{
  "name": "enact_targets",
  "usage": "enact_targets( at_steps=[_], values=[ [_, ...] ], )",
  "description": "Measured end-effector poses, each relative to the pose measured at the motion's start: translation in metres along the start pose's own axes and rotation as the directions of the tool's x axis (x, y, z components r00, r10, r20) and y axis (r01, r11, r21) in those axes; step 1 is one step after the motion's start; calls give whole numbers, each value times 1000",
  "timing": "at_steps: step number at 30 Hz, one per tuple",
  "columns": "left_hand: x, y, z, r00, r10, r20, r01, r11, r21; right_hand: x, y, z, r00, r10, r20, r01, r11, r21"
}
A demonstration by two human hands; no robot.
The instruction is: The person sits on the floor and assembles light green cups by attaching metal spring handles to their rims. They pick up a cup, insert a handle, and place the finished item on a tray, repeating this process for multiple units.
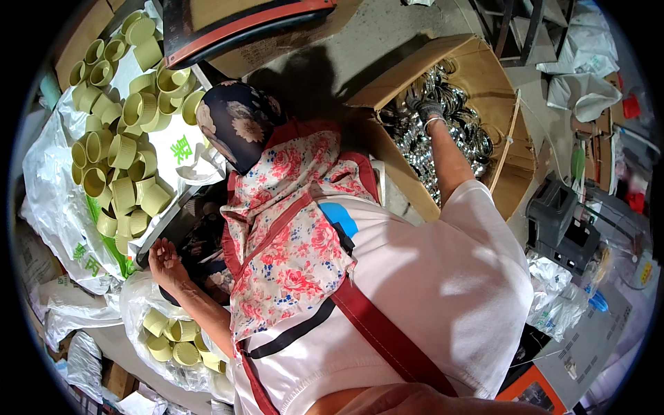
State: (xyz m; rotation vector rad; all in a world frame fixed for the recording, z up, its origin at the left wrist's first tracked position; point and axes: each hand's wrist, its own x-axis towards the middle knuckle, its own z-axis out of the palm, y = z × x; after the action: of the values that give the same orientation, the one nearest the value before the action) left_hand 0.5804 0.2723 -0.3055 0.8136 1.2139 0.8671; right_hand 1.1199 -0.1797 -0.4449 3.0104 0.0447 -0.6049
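My right arm stretches out to a large cardboard box [391,155] at the far right. My right hand [430,111], in a dark grey glove, is down among a heap of shiny metal rings [474,131]. Its fingers blend in with the rings, so their grip does not show. My left hand [166,263] is bare and empty, with loosely bent fingers held apart. It hovers by the near edge of a work surface, where many yellow-green plastic rings [123,152] lie piled on white plastic sheeting [52,173].
A clear bag [135,297] with more yellow-green rings sits below my left forearm. A black-and-red machine part [249,28] stands at the far side. Dark grey plastic cases [553,214] and crumpled plastic bags [581,97] lie on the right. A floral apron covers my front.
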Motion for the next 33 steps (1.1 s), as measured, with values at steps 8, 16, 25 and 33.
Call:
enact_targets(
  at_steps=[8, 16, 25, 33],
  values=[
    [2, -4, -10, 999, -2, 52, 3, 1000, -18, 28, 26, 44, 970, -6, -241, 54, 980, 193],
    [-53, 27, 101, 905, 324, 274, -399, 870, 290, -96, -42, -175, 775, -363, -518, 519, 833, 193],
    [-107, 53, 252, 294, 142, 945, -733, 668, 128, -234, -226, -251, 185, -983, -16, 869, 156, 470],
    [-68, 31, 236, 636, 65, 769, -114, 993, 10, -234, -301, -226, 218, -921, -324, 859, 24, 511]
  ],
)
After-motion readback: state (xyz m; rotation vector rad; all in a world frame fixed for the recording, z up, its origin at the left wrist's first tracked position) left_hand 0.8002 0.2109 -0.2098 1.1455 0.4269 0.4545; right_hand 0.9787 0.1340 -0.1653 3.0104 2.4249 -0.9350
